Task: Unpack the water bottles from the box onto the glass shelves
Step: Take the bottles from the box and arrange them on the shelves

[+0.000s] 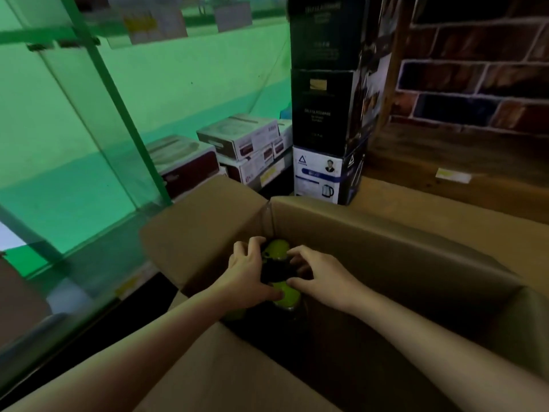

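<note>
Both hands are down inside the open cardboard box (371, 233) at lower centre of the frame, closed around one green water bottle (276, 251) with a dark band round its middle. My left hand (249, 272) curls over the bottle's left flank, thumb laid across the lower green part; my right hand (318, 275) mirrors it from the right, fingertips hooked onto the dark band. Neither hand is nearer, as I judge it: the bottle sits squarely between them. Its long axis seems to run away from me, toward the box's far corner, though I cannot tell how steeply it is tilted. Another patch of green (234, 315) shows just below my left wrist, probably a second bottle, deep in shadow. The bottle looks like smooth, glossy plastic, rounded and likely slick, so I would keep the two-sided hold as it lifts. The box is matte brown corrugated board with its flaps folded outward, walls tall around the hands. The glass shelves (89, 144) stand to the upper left, green-tinted, hard-edged panes, so the bottle's way out is up over the left flap and leftward. Printed cartons (240, 138) and a stack of dark boxes (323, 99) crowd the upper middle.
</note>
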Available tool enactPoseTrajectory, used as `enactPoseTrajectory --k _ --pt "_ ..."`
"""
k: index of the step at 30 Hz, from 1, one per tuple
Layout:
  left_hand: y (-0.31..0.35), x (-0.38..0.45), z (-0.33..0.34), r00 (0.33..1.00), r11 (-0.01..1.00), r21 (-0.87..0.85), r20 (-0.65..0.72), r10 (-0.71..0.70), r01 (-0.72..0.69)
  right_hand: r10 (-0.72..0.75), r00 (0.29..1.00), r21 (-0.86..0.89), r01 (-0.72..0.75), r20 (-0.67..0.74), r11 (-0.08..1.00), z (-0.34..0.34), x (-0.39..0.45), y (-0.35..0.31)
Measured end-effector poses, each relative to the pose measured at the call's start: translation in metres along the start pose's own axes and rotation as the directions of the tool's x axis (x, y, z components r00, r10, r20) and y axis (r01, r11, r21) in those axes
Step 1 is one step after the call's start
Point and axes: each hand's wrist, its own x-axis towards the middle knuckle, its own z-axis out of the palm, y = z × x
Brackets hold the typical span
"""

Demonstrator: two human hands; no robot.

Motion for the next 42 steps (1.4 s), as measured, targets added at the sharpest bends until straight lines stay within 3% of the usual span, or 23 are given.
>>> enactPoseTrajectory --k 4,9,13,19,24,28,33,36,42 --pt "-0.009 0.005 0.007 0.999 1.0 0.004 0.03 -0.014 0.014 0.01 0.996 -0.051 -0.006 0.086 0.999 0.014 0.006 0.017" --pt "-0.019 0.008 0.011 1.0 0.997 -0.075 -0.022 -0.005 0.003 0.024 0.982 -0.272 0.028 0.188 0.962 0.033 0.015 0.024" --pt "-0.022 0.009 0.01 1.0 0.996 -0.09 0.019 -0.012 0.013 0.061 0.968 -0.358 0.031 0.242 0.933 0.049 0.022 0.03" --pt "-0.024 0.007 0.009 0.996 0.996 -0.085 0.087 -0.023 0.03 0.008 0.997 -0.341 0.017 0.072 0.94 0.046 0.022 0.028" --pt "-0.017 0.001 -0.002 0.993 0.959 -0.282 0.12 -0.004 0.038 -0.091 0.981 -0.186 0.058 -0.173 0.981 0.009 0.009 -0.005" --pt "0.002 -0.014 -0.027 0.987 0.881 -0.445 -0.054 0.151 -0.159 -0.239 0.912 -0.098 0.219 -0.333 0.971 -0.022 -0.008 -0.056" --pt "0.019 -0.059 -0.088 0.899 0.793 -0.439 -0.314 0.304 -0.421 -0.346 0.835 -0.006 0.38 -0.428 0.925 -0.041 -0.026 -0.135" --pt "0.02 -0.096 -0.122 0.837 0.748 -0.429 -0.454 0.306 -0.506 -0.396 0.799 0.001 0.445 -0.452 0.896 -0.047 -0.036 -0.185" --pt "-0.001 -0.193 -0.213 0.739 0.787 -0.333 -0.637 0.218 -0.519 -0.527 0.7 -0.012 0.596 -0.482 0.803 -0.042 -0.058 -0.313"
